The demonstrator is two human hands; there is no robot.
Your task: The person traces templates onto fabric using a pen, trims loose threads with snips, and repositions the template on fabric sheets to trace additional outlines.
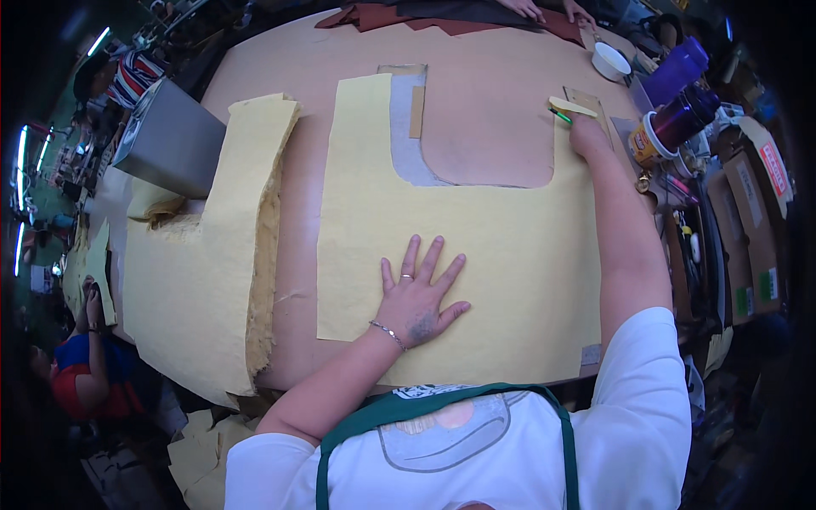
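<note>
A U-shaped pale yellow sheet lies flat before me, over a grey pattern board that shows along its inner notch. My left hand rests on the sheet, palm down with fingers spread, wearing a ring and a bracelet. At the top of the sheet's right arm, my right hand is closed on a slim green pen-like tool; its fingers are partly hidden. Just above it, a narrow yellow strip curls at the sheet's far end. A brown board edge shows behind that hand.
To the left stands a thick stack of cut yellow sheets with a grey metal block on it. A white bowl, purple containers and cardboard boxes line the right. Other people's hands work on dark red material.
</note>
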